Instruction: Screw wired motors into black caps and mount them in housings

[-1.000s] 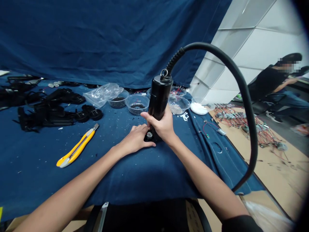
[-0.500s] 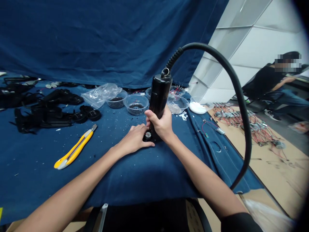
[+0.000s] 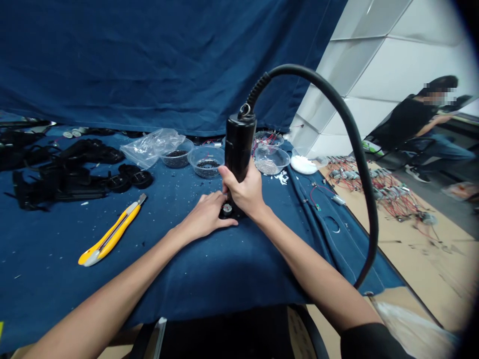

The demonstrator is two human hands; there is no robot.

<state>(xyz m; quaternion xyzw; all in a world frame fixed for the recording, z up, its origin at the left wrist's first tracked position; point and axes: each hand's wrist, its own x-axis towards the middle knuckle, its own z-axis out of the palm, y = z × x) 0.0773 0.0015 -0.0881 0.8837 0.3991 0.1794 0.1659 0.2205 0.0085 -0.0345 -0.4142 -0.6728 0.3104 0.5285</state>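
Observation:
My right hand (image 3: 247,193) is wrapped round a black electric screwdriver (image 3: 239,144), held nearly upright with its thick cable looping out of the top to the right. The screwdriver's tip is hidden behind my hands. Below it, a small black plastic part (image 3: 236,213) lies on the blue cloth, with a round silver piece (image 3: 227,209) on it. My left hand (image 3: 207,214) grips this part from the left, fingers on its far side and thumb stretched along the near side. Much of the part is covered by the hands.
Clear bowls of small screws (image 3: 205,164) stand behind my hands, beside a plastic bag (image 3: 151,147). A yellow utility knife (image 3: 112,232) lies to the left, near black parts (image 3: 60,184). Wired motors (image 3: 389,192) cover a board at right. A person (image 3: 415,117) sits beyond.
The view has shifted slightly, so everything appears a little further left. Both hands keep their hold, and the screwdriver stays upright over the black part.

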